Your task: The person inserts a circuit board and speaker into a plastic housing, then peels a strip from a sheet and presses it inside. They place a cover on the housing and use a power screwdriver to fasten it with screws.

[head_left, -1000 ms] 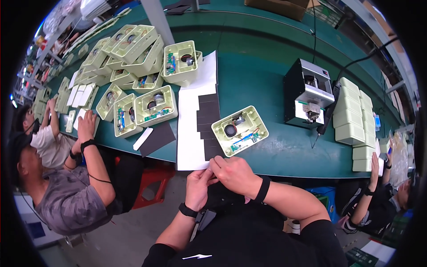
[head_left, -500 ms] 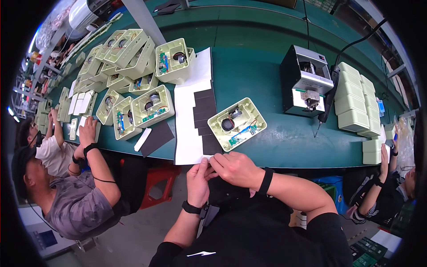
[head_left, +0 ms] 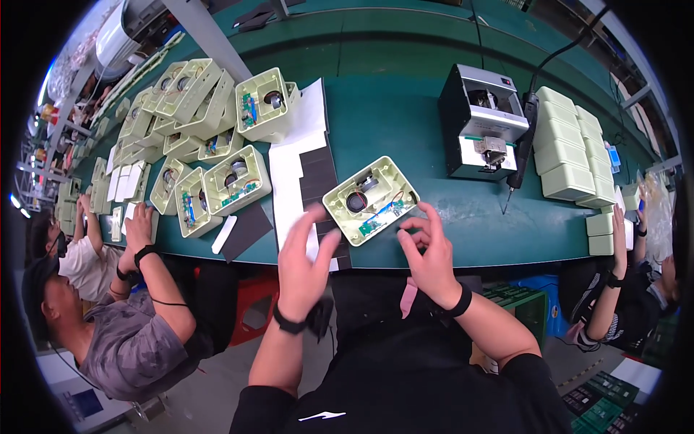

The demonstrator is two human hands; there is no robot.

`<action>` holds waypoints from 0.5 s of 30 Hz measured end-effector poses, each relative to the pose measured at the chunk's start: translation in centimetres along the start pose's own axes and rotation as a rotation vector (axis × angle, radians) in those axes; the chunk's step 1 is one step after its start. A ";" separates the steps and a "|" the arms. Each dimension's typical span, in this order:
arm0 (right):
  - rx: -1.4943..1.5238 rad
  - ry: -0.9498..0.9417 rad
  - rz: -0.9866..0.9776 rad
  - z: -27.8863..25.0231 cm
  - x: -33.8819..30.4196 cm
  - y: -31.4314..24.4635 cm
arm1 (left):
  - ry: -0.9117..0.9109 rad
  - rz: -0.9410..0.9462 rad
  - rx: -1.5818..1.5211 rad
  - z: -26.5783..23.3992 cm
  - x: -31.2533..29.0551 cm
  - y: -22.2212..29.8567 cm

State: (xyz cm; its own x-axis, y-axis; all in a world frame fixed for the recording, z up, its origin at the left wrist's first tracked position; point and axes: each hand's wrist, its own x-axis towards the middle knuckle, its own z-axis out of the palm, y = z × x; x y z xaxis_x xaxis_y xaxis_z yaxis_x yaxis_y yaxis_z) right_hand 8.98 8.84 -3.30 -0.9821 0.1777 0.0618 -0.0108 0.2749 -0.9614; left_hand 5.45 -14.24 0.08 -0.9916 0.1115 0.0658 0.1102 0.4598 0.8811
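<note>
Housing (head_left: 387, 183) now flanked! Left hand (head_left: 302, 269) and right hand (head_left: 432, 258), pinched together just before at its near-left side, have split apart, so both look free around it. The left is spread, nothing visible in it, just left of the housing; the right, fingers loosely curled and parted, is at its right end, contact unclear. Housing lies on the green table (head_left: 477, 235), between them.
</note>
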 end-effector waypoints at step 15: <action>-0.368 0.123 -0.270 -8.2 0.5 2.0 | 0.010 0.299 0.203 8.7 -0.6 2.9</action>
State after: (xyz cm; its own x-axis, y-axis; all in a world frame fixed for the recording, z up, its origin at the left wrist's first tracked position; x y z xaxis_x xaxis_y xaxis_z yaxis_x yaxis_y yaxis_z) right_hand 10.02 17.21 -3.03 -0.9237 0.1580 0.3491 -0.1739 0.6392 -0.7492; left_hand 6.96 -5.35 -1.48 -0.9138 0.2596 0.3124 0.4062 0.5741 0.7110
